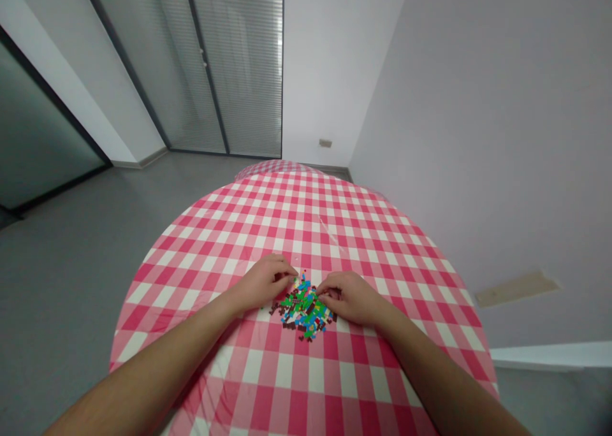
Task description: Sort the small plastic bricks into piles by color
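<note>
A heap of tiny building bricks point(306, 308) in green, blue, brown, white and red lies on the checked tablecloth. My left hand point(265, 282) is at the heap's upper left edge, fingers curled and thumb drawn in toward the index fingertip. Anything in that pinch is too small to name. On the right side, my right hand point(351, 297) reaches into the heap with bent fingers and the thumb close to them. Its fingertips touch or hover over the bricks, and what they hold cannot be made out.
The red and white checked tablecloth point(296, 222) covers a round-edged table. Beyond it stand glass doors with blinds point(239, 72) and a white wall with a socket point(325, 143). Another wall point(478, 136) runs close along the right, with beige tape point(519, 289) on it.
</note>
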